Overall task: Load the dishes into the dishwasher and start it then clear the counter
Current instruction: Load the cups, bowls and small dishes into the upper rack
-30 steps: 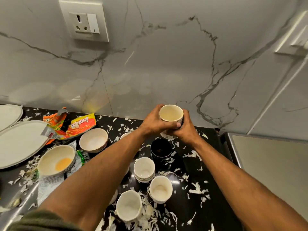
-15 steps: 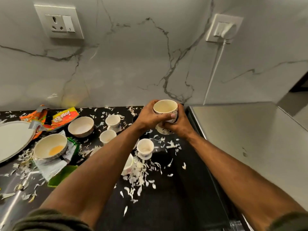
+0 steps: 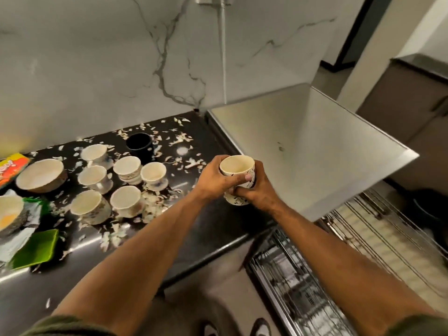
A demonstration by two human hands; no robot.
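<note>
Head view: both hands, left hand (image 3: 213,179) and right hand (image 3: 258,190), wrapped around stacked cups (image 3: 238,175), frame middle.
Feel: probably light, breakable; best held by sides.

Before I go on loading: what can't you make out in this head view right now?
- Stacked cups: count unclear; left hand and right hand cover the sides.
- Dishwasher rack: contents blurred, cut off by the bottom edge.
- Bowl with yellow residue: cut off by the left edge.
- Black cup: inside too dark to see.
</note>
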